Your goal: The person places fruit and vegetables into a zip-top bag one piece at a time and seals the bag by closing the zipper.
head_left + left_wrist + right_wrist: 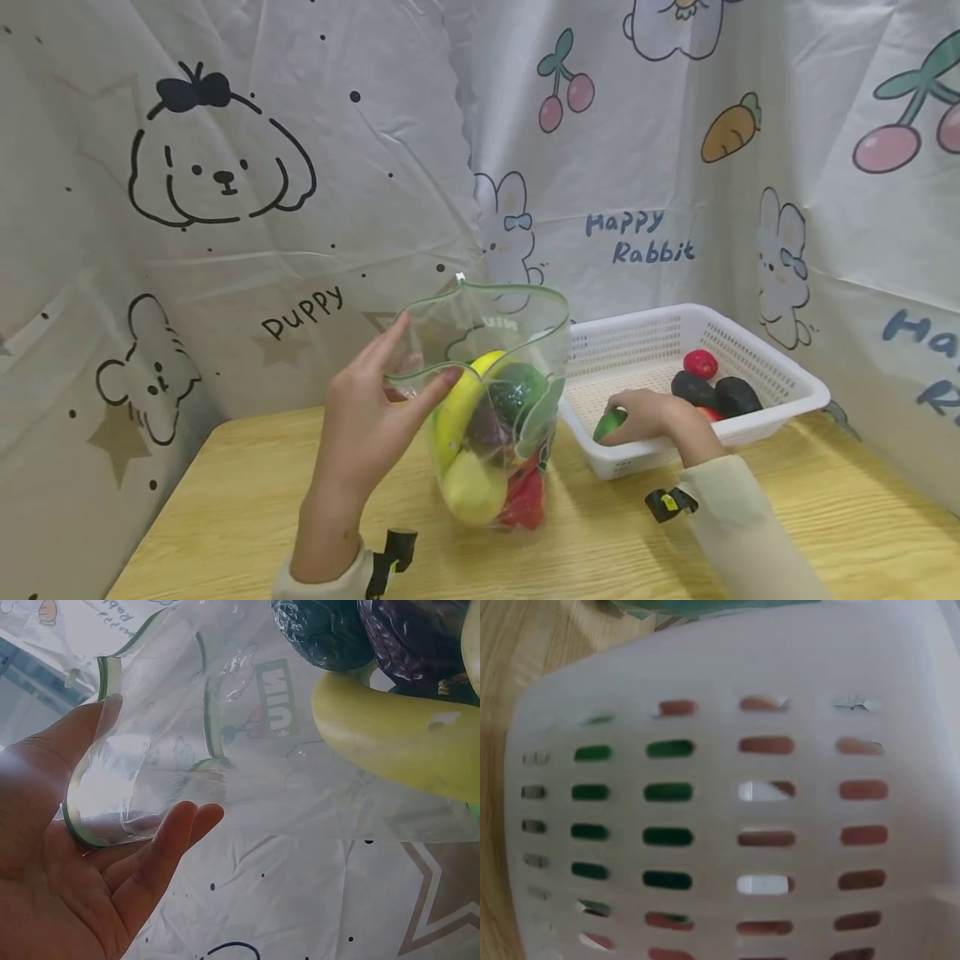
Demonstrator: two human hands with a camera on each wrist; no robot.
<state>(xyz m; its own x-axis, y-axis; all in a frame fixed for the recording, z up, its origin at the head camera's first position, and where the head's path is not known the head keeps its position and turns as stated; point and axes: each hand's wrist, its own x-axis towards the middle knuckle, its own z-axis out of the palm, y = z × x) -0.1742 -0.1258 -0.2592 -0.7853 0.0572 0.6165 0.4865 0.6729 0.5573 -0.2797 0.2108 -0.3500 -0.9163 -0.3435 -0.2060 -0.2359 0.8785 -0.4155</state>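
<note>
A clear plastic bag (420,375) with a green-edged mouth stands upright on the table. It holds a yellow banana (455,414), a dark green round item (519,390), a dark purple one (487,429), a pale yellow fruit (474,490) and something red (525,500). My left hand (372,429) holds the bag's mouth at its left side, thumb at the front rim. My right hand (647,414) reaches into a white slotted basket (693,312) and grips a green fruit (609,423) near its left corner. Through the slots in the right wrist view, green (669,792) and fingers (766,838) show.
Farther right in the basket lie a red round item (701,363), two dark oval ones (737,397) and an orange-red one partly hidden behind its wall. The wooden table (247,483) ends at a printed cloth backdrop (360,167) behind and at both sides.
</note>
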